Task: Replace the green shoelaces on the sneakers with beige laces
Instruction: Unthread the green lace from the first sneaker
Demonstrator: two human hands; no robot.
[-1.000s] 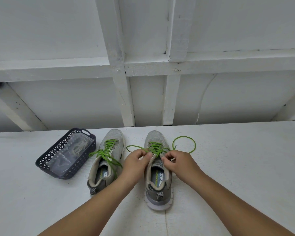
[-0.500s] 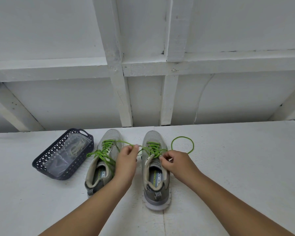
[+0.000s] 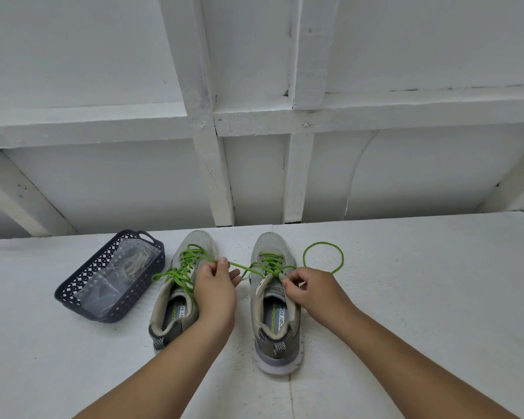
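Your left hand (image 3: 215, 293) pinched the green lace (image 3: 239, 266), drawing it taut sideways to free it, while your right hand (image 3: 310, 290) pinched the lacing on the right shoe (image 3: 274, 300), steadying it near the tabletop's (image 3: 421, 297) back edge.

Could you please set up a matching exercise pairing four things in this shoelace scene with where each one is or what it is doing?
Things:
1. left hand
2. right hand
3. dark basket
4. loose green loop

States:
a. lies on the white surface, right of the right sneaker
b. pinches a green lace end pulled leftward from the right sneaker
c. holds a clear bag, left of the left sneaker
d. pinches at the right sneaker's upper eyelets

Pairs: 1-b, 2-d, 3-c, 4-a
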